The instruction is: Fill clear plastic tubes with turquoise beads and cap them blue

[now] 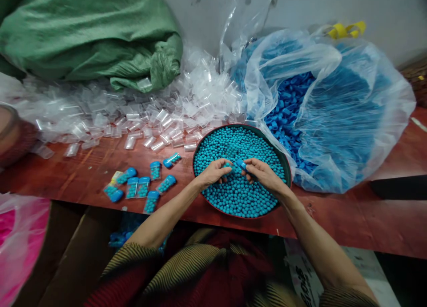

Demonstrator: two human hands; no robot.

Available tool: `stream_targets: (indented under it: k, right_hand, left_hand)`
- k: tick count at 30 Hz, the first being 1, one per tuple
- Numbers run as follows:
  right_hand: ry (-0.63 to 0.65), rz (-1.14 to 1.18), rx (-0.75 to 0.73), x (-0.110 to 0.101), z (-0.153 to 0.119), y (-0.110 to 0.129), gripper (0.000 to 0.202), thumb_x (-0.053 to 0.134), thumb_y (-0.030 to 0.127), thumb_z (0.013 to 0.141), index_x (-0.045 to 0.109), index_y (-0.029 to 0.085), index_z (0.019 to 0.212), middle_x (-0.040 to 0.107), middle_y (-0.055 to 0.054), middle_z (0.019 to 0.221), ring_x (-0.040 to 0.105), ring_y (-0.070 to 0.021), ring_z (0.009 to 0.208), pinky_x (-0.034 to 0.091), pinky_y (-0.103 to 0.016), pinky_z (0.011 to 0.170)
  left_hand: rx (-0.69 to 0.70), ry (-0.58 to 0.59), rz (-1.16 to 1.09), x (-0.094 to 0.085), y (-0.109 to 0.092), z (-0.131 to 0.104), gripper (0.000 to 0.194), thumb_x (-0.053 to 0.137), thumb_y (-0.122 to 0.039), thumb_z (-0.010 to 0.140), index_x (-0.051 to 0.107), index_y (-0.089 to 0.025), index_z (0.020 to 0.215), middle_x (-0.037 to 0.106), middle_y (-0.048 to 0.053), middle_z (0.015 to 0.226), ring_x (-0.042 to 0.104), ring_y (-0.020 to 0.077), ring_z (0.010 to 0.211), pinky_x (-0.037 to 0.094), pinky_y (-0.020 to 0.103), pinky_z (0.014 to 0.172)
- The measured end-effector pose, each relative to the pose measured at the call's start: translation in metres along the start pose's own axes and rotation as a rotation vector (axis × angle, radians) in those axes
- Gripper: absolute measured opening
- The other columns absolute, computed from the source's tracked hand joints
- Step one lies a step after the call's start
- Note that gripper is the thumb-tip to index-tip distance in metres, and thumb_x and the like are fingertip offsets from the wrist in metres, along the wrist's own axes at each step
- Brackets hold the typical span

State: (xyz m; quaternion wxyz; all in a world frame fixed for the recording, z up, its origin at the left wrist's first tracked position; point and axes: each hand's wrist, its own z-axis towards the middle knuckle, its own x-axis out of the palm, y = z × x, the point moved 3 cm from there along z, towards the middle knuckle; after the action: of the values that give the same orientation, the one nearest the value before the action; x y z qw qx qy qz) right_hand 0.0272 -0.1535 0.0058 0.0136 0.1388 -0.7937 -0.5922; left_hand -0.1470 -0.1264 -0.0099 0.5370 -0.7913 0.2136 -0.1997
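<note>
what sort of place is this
Probably a small workshop or packing area: loose clear plastic containers lie heaped on a reddish table, beside a translucent plastic bag of small blue plastic pieces and a round, dark-walled tray of small turquoise balls.

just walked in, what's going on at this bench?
A person works with both hands over a round tray of blue beads. The right hand pinches a blue cap; the left hand is close beside it, its hold hard to make out. Several capped, bead-filled containers lie left of the tray. Loose see-through containers pile behind; a bag of blue pieces sits right.
</note>
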Motion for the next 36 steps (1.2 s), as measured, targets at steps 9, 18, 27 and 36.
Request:
stream_targets:
  k: [9, 18, 27, 36]
  right_hand:
    - [-0.153, 0.139, -0.037, 0.021, -0.001, -0.006, 0.033, 0.06, 0.049, 0.074, 0.058, 0.017, 0.082, 0.059, 0.002, 0.063, 0.051, -0.0096, 0.049, 0.041, -0.022, 0.044]
    - [-0.414, -0.505, -0.546, 0.015, -0.015, 0.003, 0.019, 0.053, 0.026, 0.086, 0.065, 0.021, 0.1, 0.067, -0.007, 0.093, 0.062, -0.0205, 0.09, 0.05, -0.038, 0.083]
    - [-0.452, -0.795, -0.848, 0.026, -0.031, 0.0, 0.033, 0.044, 0.013, 0.09, 0.063, 0.021, 0.114, 0.068, -0.01, 0.103, 0.062, -0.0199, 0.095, 0.053, -0.037, 0.081]
    - [-0.416, -0.858, -0.916, 0.033, -0.037, 0.004, 0.032, 0.045, 0.01, 0.088, 0.065, 0.019, 0.111, 0.07, -0.011, 0.101, 0.064, -0.0204, 0.093, 0.054, -0.037, 0.08]
  left_hand:
    - [0.086, 0.008, -0.029, 0.012, 0.0, -0.005, 0.045, 0.056, -0.03, 0.079, 0.044, -0.014, 0.119, 0.057, -0.001, 0.08, 0.052, 0.0048, 0.047, 0.04, 0.016, 0.039]
    - [0.088, 0.0, -0.132, 0.016, 0.004, -0.007, 0.05, 0.06, -0.036, 0.077, 0.045, -0.017, 0.12, 0.052, -0.004, 0.075, 0.053, 0.005, 0.045, 0.038, 0.015, 0.038]
    - [0.088, 0.016, -0.224, 0.021, 0.0, -0.012, 0.061, 0.061, -0.038, 0.077, 0.041, -0.015, 0.129, 0.049, -0.006, 0.065, 0.05, 0.0062, 0.042, 0.034, 0.016, 0.035]
    - [0.072, -0.049, -0.318, 0.025, 0.001, -0.018, 0.056, 0.063, -0.041, 0.075, 0.047, -0.017, 0.123, 0.05, -0.007, 0.06, 0.045, 0.0043, 0.037, 0.026, 0.015, 0.033]
